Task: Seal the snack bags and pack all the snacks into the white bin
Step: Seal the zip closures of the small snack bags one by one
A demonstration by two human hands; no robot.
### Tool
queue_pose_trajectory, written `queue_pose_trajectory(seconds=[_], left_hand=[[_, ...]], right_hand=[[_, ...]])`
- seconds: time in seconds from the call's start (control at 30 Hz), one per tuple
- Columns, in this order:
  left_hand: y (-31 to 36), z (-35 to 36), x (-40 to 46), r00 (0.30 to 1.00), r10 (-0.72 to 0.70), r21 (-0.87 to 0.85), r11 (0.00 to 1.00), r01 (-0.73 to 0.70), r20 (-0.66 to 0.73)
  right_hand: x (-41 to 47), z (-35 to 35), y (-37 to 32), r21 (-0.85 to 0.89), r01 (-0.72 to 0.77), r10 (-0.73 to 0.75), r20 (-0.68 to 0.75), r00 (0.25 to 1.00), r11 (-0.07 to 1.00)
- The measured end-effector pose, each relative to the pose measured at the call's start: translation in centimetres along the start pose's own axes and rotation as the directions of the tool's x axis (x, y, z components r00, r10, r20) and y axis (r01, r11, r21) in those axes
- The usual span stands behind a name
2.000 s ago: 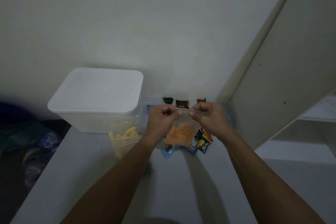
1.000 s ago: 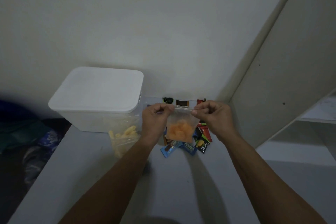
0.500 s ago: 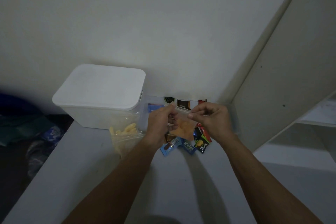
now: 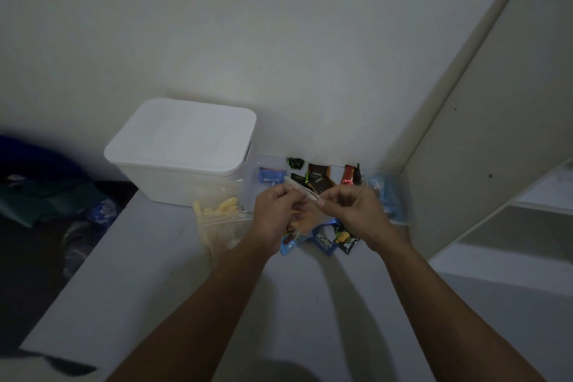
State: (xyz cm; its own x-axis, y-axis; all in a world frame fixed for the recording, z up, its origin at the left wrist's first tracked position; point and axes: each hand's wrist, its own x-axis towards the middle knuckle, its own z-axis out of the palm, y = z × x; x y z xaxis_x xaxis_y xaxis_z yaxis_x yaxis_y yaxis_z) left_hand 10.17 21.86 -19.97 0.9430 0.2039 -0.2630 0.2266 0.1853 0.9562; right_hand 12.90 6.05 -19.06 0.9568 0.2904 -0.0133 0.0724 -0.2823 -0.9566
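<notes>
Both hands met over the pale grey tabletop (image 4: 186, 304), and between them hung a small clear plastic zip bag of orange snack pieces (image 4: 302, 223), most of it hidden behind the knuckles. The bag's clear zip strip (image 4: 299, 188) was the long axis that mattered: it ran from about ten o'clock down toward four o'clock, tilted rather than level. The left hand (image 4: 276, 214) had its fingers curled and pinched the strip's ten o'clock end, while the right hand (image 4: 353, 211) pinched the four o'clock end between thumb and forefinger, the other fingers loosely bent. The two pinches sat close together, so little of the strip lay bare between them; whether the seal was fully pressed along its length could not be told in the dim light. Neither hand was nearer the bag than the other, since each gripped it. The white lidded plastic bin (image 4: 183, 149) stood at roughly ten o'clock from the hands, its lid on, so the left hand was the closer one for lifting it. A second clear bag of pale yellow puffed sticks (image 4: 220, 217) lay just in front of the bin, at nine o'clock from the left hand. Small wrapped sweets in blue, black and red foil (image 4: 322, 242) were scattered under and beyond the hands.
</notes>
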Motion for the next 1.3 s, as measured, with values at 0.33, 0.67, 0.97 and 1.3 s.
queue_pose_trajectory(seconds=[0.33,0.67,0.97,1.3], left_hand=[[-2.5,-1.5,-1.3,0.963,-0.033,0.079,0.995,0.056,-0.266],[-5.7,-5.9,-3.7,0.976,-0.050,0.312,0.943,0.115,-0.211],[-7.0,-9.9,-5.0,0.908,-0.222,0.182,0.937,0.300,-0.355],[-5.1,-16.4,-1.4,0.905,-0.110,0.288,0.926,0.243,-0.410]], right_hand=[[0.2,0.3,0.3,-0.030,-0.126,0.128,0.069,0.989,0.992],[0.9,2.8,1.5,-0.165,-0.212,0.255,0.306,0.917,0.963],[1.5,8.8,3.4,-0.328,-0.116,0.239,0.366,0.899,0.937],[5.0,11.3,1.9,-0.418,-0.141,0.264,0.254,0.930,0.898]])
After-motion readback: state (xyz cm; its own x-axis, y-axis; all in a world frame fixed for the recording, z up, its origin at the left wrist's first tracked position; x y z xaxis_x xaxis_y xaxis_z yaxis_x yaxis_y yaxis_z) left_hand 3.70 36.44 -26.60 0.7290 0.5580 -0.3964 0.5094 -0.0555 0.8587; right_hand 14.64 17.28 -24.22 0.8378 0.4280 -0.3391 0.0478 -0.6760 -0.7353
